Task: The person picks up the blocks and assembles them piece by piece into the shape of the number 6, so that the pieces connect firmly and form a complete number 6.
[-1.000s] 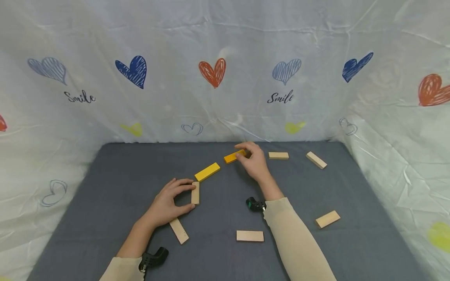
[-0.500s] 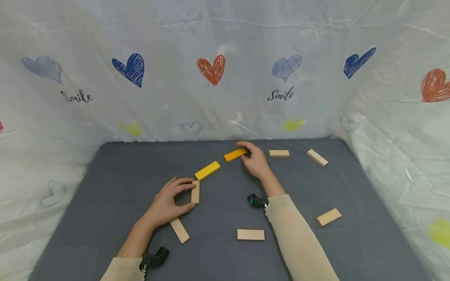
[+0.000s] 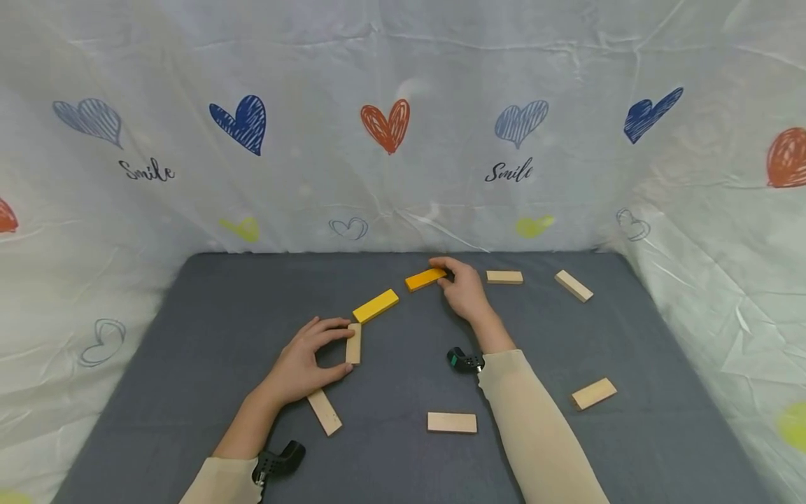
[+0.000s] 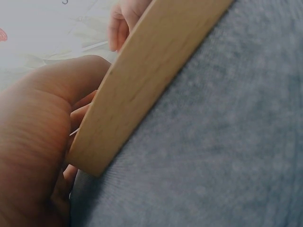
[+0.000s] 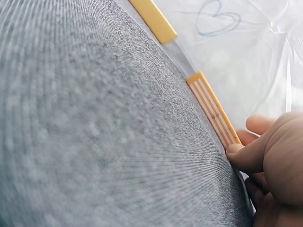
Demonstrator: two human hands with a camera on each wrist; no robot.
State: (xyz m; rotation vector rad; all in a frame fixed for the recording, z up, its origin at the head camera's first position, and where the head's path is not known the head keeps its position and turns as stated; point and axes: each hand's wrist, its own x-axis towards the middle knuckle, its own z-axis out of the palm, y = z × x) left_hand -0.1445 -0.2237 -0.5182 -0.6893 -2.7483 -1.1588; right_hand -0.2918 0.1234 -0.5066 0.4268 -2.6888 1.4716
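On the dark cloth, my left hand (image 3: pixel 308 360) holds a plain wooden block (image 3: pixel 354 344) lengthwise, its thumb at the near end and fingertips at the far end. My right hand (image 3: pixel 467 290) pinches the right end of an orange block (image 3: pixel 425 280) between thumb and fingers. White stripes run along that orange block's side (image 5: pixel 213 111) in the right wrist view. Between the two hands lies a yellow block (image 3: pixel 376 306), its lower left end close to the plain one. Another plain block (image 3: pixel 325 414) lies under my left hand's thumb side and looms large in the left wrist view (image 4: pixel 147 85).
More plain blocks lie flat on the dark tabletop (image 3: pixel 403 469): one at the back (image 3: pixel 504 277), one at the back right (image 3: pixel 574 286), one at the right (image 3: pixel 595 394) and one in front (image 3: pixel 452 423). A white curtain (image 3: pixel 302 196) with printed hearts rises behind.
My right hand's fingers have slid rightward along the orange block to its right end. The left hand and its block stay in place; the head view shifts slightly.
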